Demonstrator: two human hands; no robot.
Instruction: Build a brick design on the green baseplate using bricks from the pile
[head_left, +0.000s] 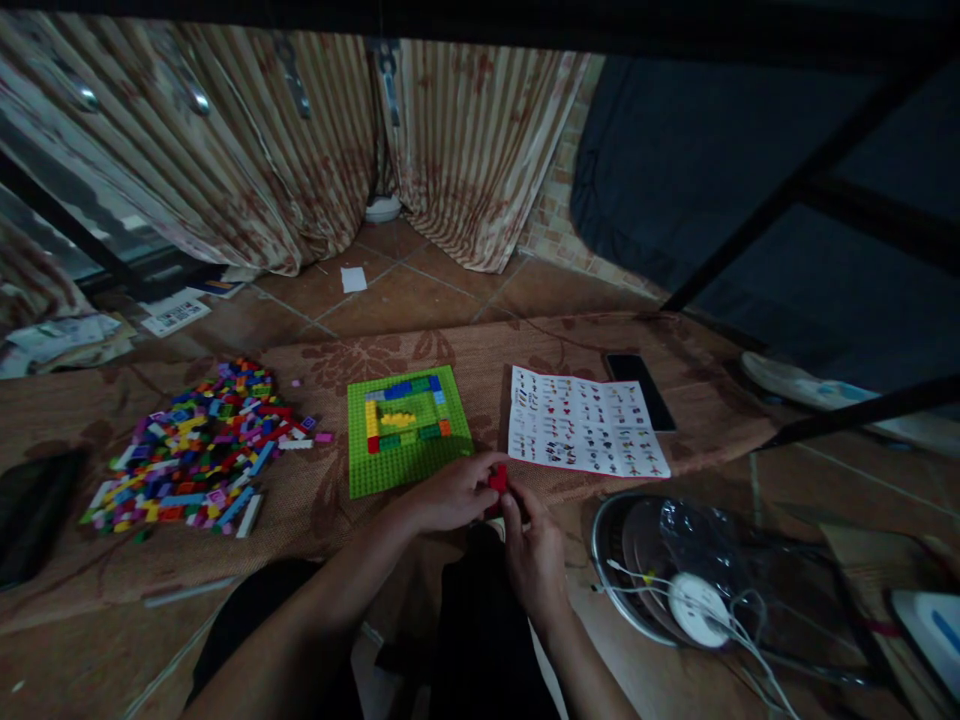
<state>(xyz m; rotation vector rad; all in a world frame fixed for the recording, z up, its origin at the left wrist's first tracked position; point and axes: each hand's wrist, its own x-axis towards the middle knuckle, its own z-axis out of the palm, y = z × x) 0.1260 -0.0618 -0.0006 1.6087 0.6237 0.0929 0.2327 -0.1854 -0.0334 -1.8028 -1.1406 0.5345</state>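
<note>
Nearest to the person, just before the near right corner of the green baseplate (382,476), a small red piece (498,480) is held between the two hands. Perhaps it is held off the plate so that both thumbs can work on it, one side steadying and the other pressing. The left hand (454,492) has its thumb and forefinger closed in a pinch on this piece. The right hand (537,545) also has its thumb and fingertips brought together at it, from the other side; its remaining fingers are loosely curled. Whether the red is one brick or several joined, I cannot tell.

On the baseplate itself, coloured bricks (431,433) make a frame around some yellow bricks (397,419), and much of the green border is bare. Left of the plate, the heap of loose bricks (202,450) lies spread, probably so that colours can be picked out easily. To its right, the printed sheet (589,425) lies unfolded with the pictures upward, I think for easy looking. Beyond this sheet, farther right of the plate, a dark phone (656,400) lies flat.
</note>
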